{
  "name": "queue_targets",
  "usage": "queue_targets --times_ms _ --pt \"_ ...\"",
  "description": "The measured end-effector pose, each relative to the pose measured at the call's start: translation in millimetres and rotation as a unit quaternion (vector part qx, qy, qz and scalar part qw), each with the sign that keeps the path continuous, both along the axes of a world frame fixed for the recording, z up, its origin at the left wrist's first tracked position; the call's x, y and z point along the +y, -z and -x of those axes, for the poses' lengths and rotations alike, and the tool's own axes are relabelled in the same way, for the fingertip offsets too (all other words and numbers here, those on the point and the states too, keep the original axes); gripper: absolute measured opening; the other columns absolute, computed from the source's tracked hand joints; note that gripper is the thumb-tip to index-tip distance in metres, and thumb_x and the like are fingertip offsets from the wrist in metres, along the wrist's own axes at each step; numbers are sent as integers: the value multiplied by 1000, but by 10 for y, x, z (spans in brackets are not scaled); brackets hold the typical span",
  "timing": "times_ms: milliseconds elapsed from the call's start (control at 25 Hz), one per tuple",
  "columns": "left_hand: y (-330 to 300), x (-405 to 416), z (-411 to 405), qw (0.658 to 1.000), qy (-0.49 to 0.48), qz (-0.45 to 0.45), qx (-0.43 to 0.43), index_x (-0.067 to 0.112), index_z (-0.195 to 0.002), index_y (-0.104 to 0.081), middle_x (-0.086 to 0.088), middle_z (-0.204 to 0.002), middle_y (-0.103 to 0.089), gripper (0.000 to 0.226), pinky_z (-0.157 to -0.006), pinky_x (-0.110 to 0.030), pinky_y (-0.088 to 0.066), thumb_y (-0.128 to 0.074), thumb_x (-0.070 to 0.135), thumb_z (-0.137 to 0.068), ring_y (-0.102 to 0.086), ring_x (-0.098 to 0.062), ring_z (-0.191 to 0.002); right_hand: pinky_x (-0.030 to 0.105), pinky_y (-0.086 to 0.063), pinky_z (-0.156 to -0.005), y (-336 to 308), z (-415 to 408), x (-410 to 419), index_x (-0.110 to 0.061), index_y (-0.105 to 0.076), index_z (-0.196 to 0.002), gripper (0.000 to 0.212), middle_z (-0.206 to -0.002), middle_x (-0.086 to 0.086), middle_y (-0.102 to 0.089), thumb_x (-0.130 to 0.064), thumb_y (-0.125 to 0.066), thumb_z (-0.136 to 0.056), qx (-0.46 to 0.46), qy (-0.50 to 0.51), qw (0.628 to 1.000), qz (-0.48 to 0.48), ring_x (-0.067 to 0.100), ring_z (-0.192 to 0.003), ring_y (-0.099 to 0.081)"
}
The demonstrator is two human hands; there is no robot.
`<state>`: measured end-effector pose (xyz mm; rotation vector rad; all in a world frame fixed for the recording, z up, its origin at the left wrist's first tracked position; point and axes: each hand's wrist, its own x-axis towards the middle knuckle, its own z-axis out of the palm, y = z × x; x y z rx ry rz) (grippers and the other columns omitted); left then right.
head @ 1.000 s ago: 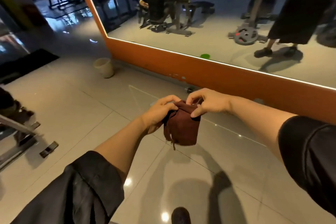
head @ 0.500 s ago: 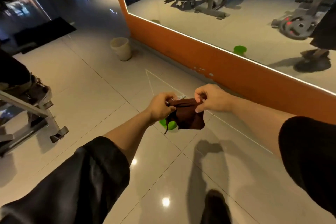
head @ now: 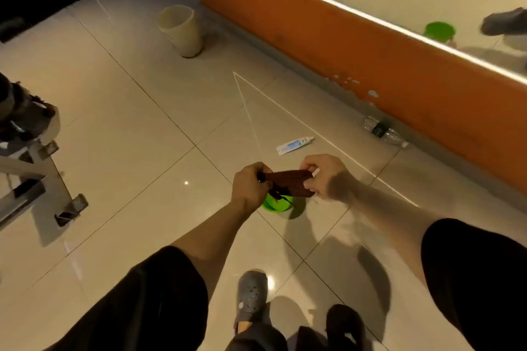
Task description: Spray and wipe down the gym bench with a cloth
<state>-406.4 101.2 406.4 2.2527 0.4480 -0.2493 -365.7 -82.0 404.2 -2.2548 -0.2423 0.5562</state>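
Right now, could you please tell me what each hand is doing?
Left hand: closed, gripping one end of the cloth.
Right hand: closed, pinching the other end.

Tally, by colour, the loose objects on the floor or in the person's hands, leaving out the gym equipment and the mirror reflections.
Brown: 1, the cloth
Green: 1, the bowl
Cream: 1, the bin
White: 1, the tube
Clear: 1, the plastic bottle
Total: 5

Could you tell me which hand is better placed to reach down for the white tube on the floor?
Right, probably. The white tube lies just beyond the right hand, while the left hand is farther over. Both grip the cloth, so the left could keep holding it.
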Motion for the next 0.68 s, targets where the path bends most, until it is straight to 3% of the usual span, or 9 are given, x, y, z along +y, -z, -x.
queue_targets --times_ms 120,200,360,440,520,600,680 --pt "904 339 -282 998 -23 44 33 15 -78 -68 1 -75 -65 29 -72 -23 -52 -61 -13 -75 -62 -18 -74 20 -32 -67 926 -260 346 -8 -69 -93 16 -87 5 -65 -5 -67 -77 5 -33 999 26 19 -83 -55" --pt "1376 528 -416 996 -38 76 41 17 -75 -67 -5 -78 -68 33 -77 -28 -55 -58 -15 -74 -66 -25 -77 21 -30 -68 1431 -333 534 -10 -67 -90 15 -83 -1 -60 -2 -66 -78 16 -14 999 25 16 -82 -51" --pt "1983 756 -529 993 -53 94 47 11 -88 -70 -4 -95 -68 28 -82 -29 -53 -60 -13 -78 -65 -25 -91 28 -37 -69 2004 -376 823 -21 -58 -82 28 -75 -5 -55 6 -62 -77 20 9 1000 6 23 -81 -56" --pt "2119 822 -452 987 -3 125 96 8 -111 -66 3 -119 -58 37 -87 -18 -46 -61 -12 -81 -57 -22 -113 30 -42 -81 2148 -351 900 -18 -63 -101 32 -94 3 -62 6 -57 -80 49 -11 998 40 30 -98 -58" --pt "2207 845 -334 967 71 147 194 10 -135 -52 4 -143 -38 54 -82 -4 -32 -60 -9 -85 -39 -18 -132 32 -39 -96 2226 -309 891 -13 -54 -132 50 -128 10 -58 2 -55 -83 100 -55 986 125 30 -122 -50" --pt "2231 881 -276 953 96 144 249 16 -140 -48 -1 -153 -30 56 -82 -6 -31 -60 -2 -89 -34 -18 -137 31 -37 -100 2211 -279 841 -14 -49 -138 54 -140 10 -51 -4 -54 -86 158 -76 970 169 26 -129 -46" --pt "2126 921 -359 956 91 119 254 18 -139 -51 -8 -148 -41 52 -89 -18 -39 -61 4 -90 -45 -23 -130 28 -39 -93 2029 -345 793 -13 -54 -134 47 -137 10 -54 -8 -56 -88 163 -82 966 186 25 -124 -49"
